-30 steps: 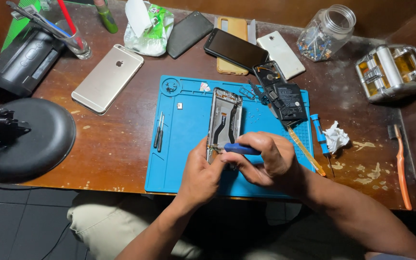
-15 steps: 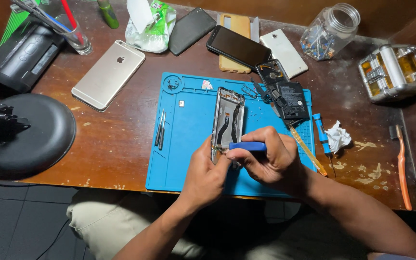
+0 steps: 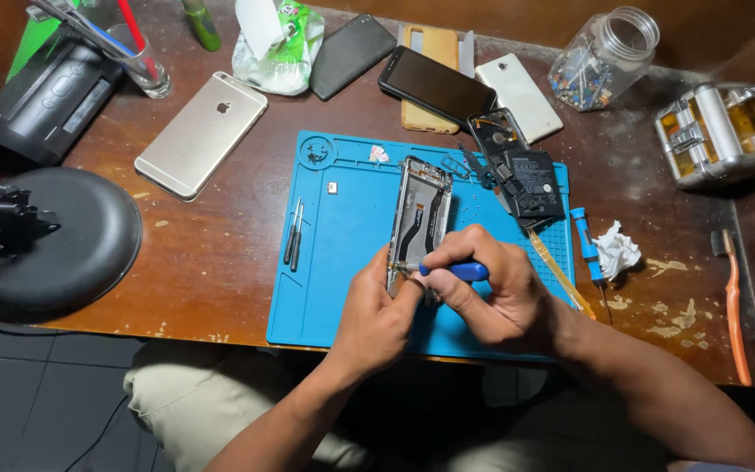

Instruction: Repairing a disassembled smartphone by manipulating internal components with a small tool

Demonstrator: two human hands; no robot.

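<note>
Frame [image 3: 419, 223], an opened phone shell, lies on the blue mat [image 3: 334, 280] on the bench; thin, light and probably fragile inside, best steadied by its edges; left hand [image 3: 377, 315] pinches its lower corner; right hand [image 3: 491, 293] pinches a screwdriver [image 3: 449, 271].

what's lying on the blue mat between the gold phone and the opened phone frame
In the head view, a pair of tweezers and a tiny loose part lie on the blue mat, between the gold phone and the opened phone frame.
</note>
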